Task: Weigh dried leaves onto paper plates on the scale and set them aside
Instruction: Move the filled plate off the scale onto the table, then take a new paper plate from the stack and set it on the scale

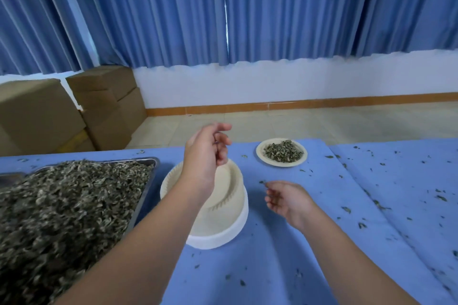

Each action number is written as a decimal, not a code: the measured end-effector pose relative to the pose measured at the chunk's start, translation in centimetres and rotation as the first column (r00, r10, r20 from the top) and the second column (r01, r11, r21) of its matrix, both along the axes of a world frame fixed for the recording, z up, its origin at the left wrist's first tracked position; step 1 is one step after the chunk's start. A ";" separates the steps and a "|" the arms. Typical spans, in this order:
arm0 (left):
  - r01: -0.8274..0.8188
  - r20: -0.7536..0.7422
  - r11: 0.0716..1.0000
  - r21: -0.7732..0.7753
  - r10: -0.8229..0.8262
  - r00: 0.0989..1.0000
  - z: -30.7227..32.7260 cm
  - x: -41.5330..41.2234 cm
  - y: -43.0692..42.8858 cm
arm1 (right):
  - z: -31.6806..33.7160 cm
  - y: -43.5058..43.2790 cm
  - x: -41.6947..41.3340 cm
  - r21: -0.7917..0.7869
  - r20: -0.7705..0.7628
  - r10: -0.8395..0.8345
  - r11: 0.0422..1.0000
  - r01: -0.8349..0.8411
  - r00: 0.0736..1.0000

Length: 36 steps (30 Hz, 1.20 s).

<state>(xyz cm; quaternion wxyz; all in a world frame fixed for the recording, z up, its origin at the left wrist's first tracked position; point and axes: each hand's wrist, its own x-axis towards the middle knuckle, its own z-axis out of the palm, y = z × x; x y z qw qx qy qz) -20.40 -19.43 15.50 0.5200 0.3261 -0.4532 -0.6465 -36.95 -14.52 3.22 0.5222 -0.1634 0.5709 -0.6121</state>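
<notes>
Head cam looking down at the counter [297, 255], which has a blue cloth over it. Only packaging around is some cardboard boxes [106, 106] stacked on the floor [322, 121] off to the left, and they just show plain brown sides. Left hand [205, 153] is raised above the stack of paper plates [223, 213], forearm coming in diagonally from the bottom left. Its thumb and index stick out forward and the other fingers [221, 156] hang loosely curled, not gripping anything as far as I can see. Right hand [285, 198] is lower, just right of the stack and close over the cloth, palm turned toward the left. Those fingers are relaxed and slightly curled too, with one leaf scrap [262, 182] right at the tips, and tbh I can't tell if it's touching it. The top plate of the stack sits a bit askew, and the whole stack rests on a thick white round base [223, 236]; can't tell if that's the scale. The filled plate [260, 153] with its heap of dried leaves [282, 151] sits further back, to the right of the left hand, apart from both hands. Big metal tray [151, 168] on the left is piled with loose leaves [62, 205], right beside the stack. Leaf crumbs [441, 197] are scattered all over the right side of the cloth. Blue curtains [272, 7] hang along the back wall.
</notes>
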 end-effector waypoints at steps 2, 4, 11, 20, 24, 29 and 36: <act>0.016 -0.108 0.999 -0.046 -0.021 0.994 -0.9 0.8 1.5 | -0.8 0.9 0.4 -0.037 -0.029 0.001 0.999 -0.002 1.000; 0.048 -0.167 0.994 -0.097 -0.064 0.984 -2.0 1.5 3.3 | -1.4 1.7 0.3 -0.044 -0.040 -0.017 0.999 0.015 0.999; 0.022 -0.063 0.990 -0.141 -0.031 0.998 -6.4 6.4 11.1 | -1.7 8.6 3.3 -0.091 -0.006 -0.080 0.993 0.079 0.997; -0.063 0.270 0.992 -0.105 0.089 0.959 -9.0 16.7 19.1 | 2.1 18.8 11.9 -0.110 -0.057 -0.068 0.992 0.061 0.996; -0.124 0.308 0.980 -0.155 0.167 0.937 -12.1 19.2 20.5 | 4.1 19.9 13.8 -0.112 -0.161 -0.023 0.994 0.005 0.987; -0.152 0.396 0.975 -0.159 0.204 0.895 -16.2 19.8 19.8 | 2.8 18.4 15.1 0.031 -0.608 0.030 0.999 -0.014 0.793; -0.246 0.344 0.969 -0.024 0.239 0.908 -18.5 21.2 16.9 | 4.1 12.7 17.1 0.057 -0.949 0.073 0.997 -0.061 0.308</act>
